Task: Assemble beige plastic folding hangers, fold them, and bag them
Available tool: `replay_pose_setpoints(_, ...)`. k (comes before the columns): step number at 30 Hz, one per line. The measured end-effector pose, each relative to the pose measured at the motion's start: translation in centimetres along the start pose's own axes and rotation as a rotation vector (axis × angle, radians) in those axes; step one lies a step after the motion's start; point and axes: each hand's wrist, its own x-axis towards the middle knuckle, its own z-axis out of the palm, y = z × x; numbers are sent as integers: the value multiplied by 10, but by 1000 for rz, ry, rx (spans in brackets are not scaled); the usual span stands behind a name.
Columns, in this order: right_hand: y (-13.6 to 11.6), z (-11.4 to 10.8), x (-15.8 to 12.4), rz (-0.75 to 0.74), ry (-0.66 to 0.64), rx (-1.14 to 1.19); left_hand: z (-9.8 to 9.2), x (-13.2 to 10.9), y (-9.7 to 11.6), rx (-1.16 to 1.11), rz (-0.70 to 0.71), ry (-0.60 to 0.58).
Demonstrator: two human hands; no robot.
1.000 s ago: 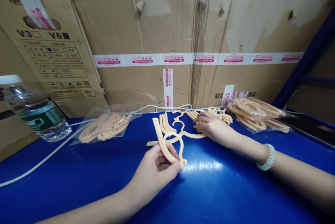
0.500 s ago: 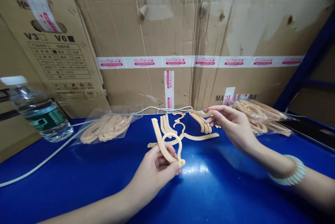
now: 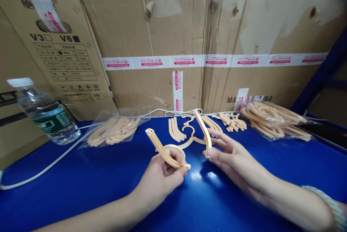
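Note:
My left hand (image 3: 162,176) is closed on a beige plastic hanger piece (image 3: 165,150), a curved arm with a hook loop, held just above the blue table (image 3: 81,188). My right hand (image 3: 233,158) pinches a second curved beige arm piece (image 3: 203,132) between thumb and fingers, its end close to the left hand's piece. Behind both hands, loose hanger parts (image 3: 179,130) lie on the table, with a small pile of hook pieces (image 3: 233,120) further right.
Two clear bags of beige hanger parts lie at the back, one on the left (image 3: 114,130) and one on the right (image 3: 273,120). A water bottle (image 3: 43,111) lies far left. A white cable (image 3: 46,167) crosses the table. Cardboard boxes (image 3: 173,40) wall the back.
My right hand lifted a curved arm piece from the loose pile and brought it toward my left hand. My left hand tilted its hanger piece lower.

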Motion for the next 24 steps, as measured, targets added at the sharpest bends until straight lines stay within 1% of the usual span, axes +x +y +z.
replay_pose_setpoints(3,5,5,-4,108,-135,24,0,0,-1,-1,-19,-17)
replay_pose_setpoints(5,7,8,-7,135,-193,5,0,0,-1,-26,-39,-27)
replay_pose_setpoints(8,9,9,-8,109,-224,-36,0,1,-1,-65,-59,-31)
replay_pose_setpoints(13,14,4,-5,20,-277,-90,-1,-2,0,-48,-122,-93)
replay_pose_setpoints(18,16,2,-3,20,-291,-128,-4,-6,0,18,-185,-135)
replay_pose_setpoints(22,13,4,-3,17,-329,-153,-2,-6,1,-1,-216,-134)
replay_pose_setpoints(24,12,5,-4,-11,-361,-158,0,-6,1,-15,-218,-113)
